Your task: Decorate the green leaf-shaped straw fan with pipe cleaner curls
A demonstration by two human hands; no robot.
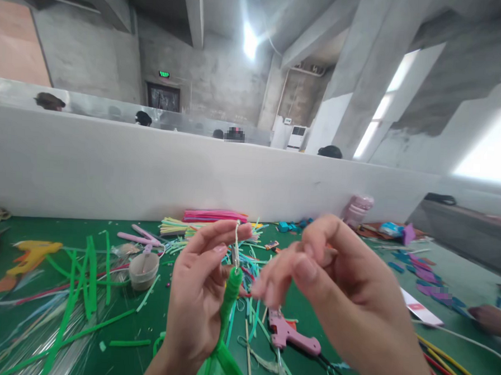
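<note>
My left hand is closed around a green wrapped stem, held upright in front of me. A thin whitish twisted loop rises from the stem's tip beside my left fingertips. Lower down, the stem spreads into wider green strips near the frame's bottom edge. To the right, apart from the stem, my right hand is raised with its fingers curled and the thumb against them. Its fingertips are blurred by motion; whatever they may pinch does not show.
A pink glue gun lies below my right hand. At left are a yellow glue gun, green fuzzy strips, a small cup and pink-handled scissors. A white partition stands behind. Another person's hand shows at far right.
</note>
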